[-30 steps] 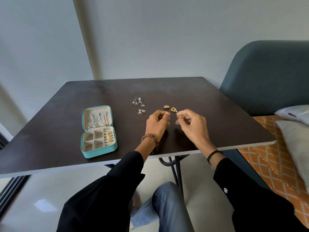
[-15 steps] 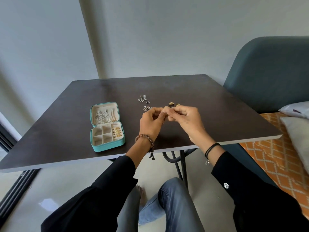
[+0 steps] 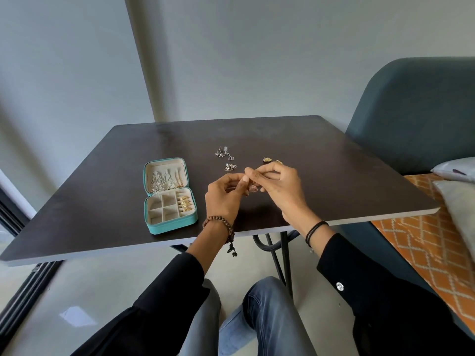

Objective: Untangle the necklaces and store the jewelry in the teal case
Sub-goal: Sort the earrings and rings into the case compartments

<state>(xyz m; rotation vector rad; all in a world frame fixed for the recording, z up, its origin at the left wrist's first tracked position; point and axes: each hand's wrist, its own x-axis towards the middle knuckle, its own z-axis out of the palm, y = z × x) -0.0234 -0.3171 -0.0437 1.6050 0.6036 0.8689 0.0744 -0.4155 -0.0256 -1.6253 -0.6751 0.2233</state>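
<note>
Left hand (image 3: 225, 195) met right hand (image 3: 281, 189), pinching earring (image 3: 253, 188).

Table top (image 3: 334, 176): dark wood-look surface, matt with faint sheen. Teal case (image 3: 172, 226): smooth leather-like shell, pale velvety lining. Loose earrings (image 3: 225, 152) and domed earring (image 3: 253, 188): shiny metal, silver- or gold-toned; wrist bracelet (image 3: 218, 222): dull wooden beads.

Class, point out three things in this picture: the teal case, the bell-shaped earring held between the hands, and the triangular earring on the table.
teal case (image 3: 171, 227): head view, on its front outer wall.
bell-shaped earring (image 3: 253, 188): head view, on its domed body.
triangular earring (image 3: 230, 167): head view, on its middle.
</note>
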